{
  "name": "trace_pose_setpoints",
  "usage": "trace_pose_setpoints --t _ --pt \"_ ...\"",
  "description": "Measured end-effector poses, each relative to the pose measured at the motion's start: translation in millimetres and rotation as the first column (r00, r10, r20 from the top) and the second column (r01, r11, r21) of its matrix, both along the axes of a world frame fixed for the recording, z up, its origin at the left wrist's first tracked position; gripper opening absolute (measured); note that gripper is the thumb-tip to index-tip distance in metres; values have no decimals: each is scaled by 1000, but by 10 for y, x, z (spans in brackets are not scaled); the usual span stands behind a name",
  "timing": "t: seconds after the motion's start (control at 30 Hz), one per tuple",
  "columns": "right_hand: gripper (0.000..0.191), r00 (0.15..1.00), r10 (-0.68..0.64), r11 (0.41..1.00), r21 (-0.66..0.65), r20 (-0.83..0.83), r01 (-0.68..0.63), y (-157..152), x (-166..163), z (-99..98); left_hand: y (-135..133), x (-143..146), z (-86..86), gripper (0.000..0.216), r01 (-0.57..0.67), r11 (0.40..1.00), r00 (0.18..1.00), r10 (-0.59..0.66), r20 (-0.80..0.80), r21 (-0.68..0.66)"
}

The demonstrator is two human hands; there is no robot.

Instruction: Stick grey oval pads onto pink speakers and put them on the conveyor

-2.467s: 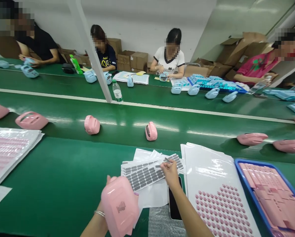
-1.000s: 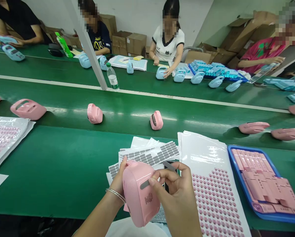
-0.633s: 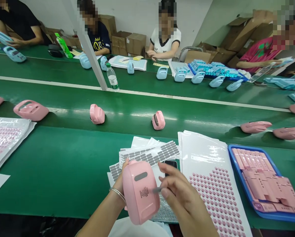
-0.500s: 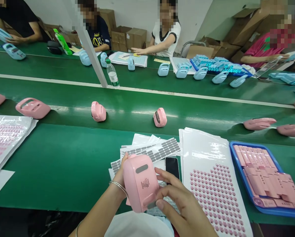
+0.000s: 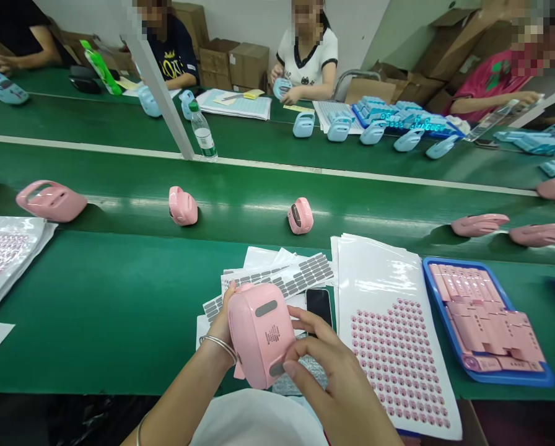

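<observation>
Compared with about half a second back, the second grey sticker [image 5: 276, 368] has gone from floating off the right hand [image 5: 336, 368] beside the printed text to lying over the near end of the pink casing [image 5: 259, 347]; the far grey sticker [image 5: 266, 308] is already on and looks flat to me. Left hand [image 5: 219, 328] is wrapped round the casing's left side, holding it up above the near edge of the bench with the text facing the wearer; most of those fingers are hidden behind it. Right hand has thumb and index drawn in narrow at the right end of the near sticker, another finger by the casing's right edge; can't tell if they're pinching the sticker or just pressing it. So I'd call this step the placing of the near sticker, lining it up and getting it down; next move, I reckon, calls for keeping the casing steady while a thumb smooths the strip toward its right end; a crooked edge or trapped bubble would be the worry. Spare sticker sheets [image 5: 310, 272] lie just beyond the casing, phone [image 5: 319, 305] to their near right.
</observation>
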State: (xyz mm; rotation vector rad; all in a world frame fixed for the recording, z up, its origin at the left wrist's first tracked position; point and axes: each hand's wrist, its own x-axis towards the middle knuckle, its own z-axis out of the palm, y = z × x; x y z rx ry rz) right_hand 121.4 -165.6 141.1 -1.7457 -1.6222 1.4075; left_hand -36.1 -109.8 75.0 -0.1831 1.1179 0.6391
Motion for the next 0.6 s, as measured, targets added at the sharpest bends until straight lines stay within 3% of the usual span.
trace_pose_setpoints --t 0.13,0.4,0.53,0.6 --pt "14 999 4 998 65 45 -7 -27 -14 -29 -7 1 -2 72 14 1000 997 -14 74 1" --pt "12 996 -57 972 233 69 40 -84 -94 -43 -13 15 41 66 -7 1000 994 6 110 8" --pt "12 992 -62 932 363 113 17 -116 -102 -131 0 4 5 63 -43 999 995 43 92 -1" --pt "6 995 -58 931 365 86 23 -125 -89 -210 7 4 19 59 -45 999 996 46 74 -15"
